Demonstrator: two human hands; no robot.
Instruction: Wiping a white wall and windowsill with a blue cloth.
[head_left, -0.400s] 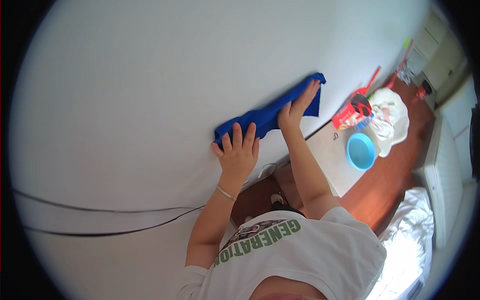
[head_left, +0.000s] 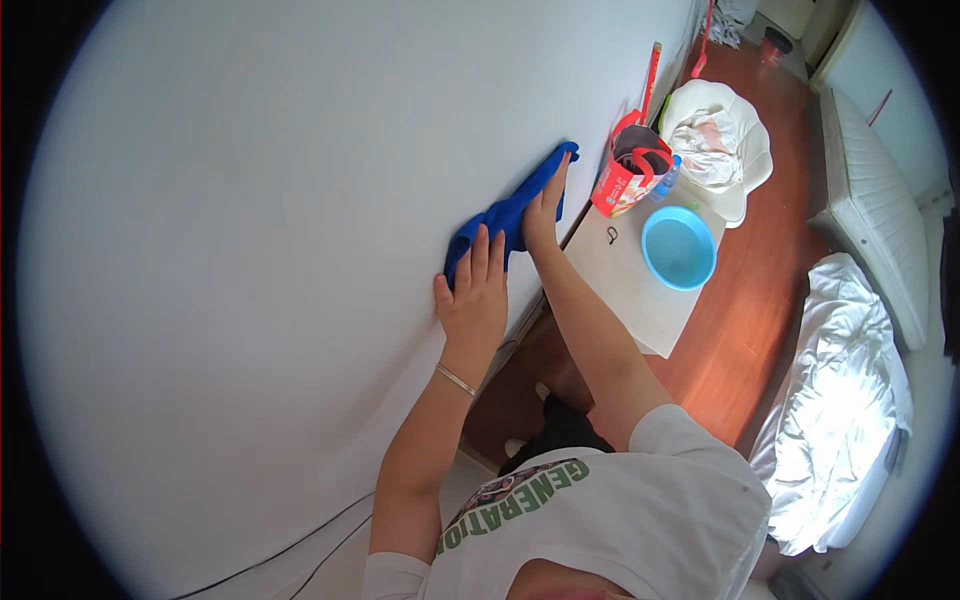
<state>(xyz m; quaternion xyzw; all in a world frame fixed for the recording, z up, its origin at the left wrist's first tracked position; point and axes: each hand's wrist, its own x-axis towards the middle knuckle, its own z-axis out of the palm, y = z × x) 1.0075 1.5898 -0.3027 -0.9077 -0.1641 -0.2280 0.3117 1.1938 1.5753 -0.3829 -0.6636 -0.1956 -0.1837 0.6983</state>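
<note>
A blue cloth lies slantwise against the white wall. My left hand is flat over its lower left end, open, with the fingertips on the cloth and the thumb side against the wall. Higher up and to the right, my right hand presses the other end flat, its fingers stretched along the cloth. Neither hand wraps round the fabric. Part of the cloth is hidden under both hands, and it looks bunched between them.
Right of my arms stands a pale table with a light-blue basin, a red bag and a plastic bottle. Beyond is a white scalloped chair. A mattress and white bedding are at the far right.
My hands have come closer together, and the cloth between them is more bunched. The view has turned, so the table and basin appear higher and more of the bedding shows.
</note>
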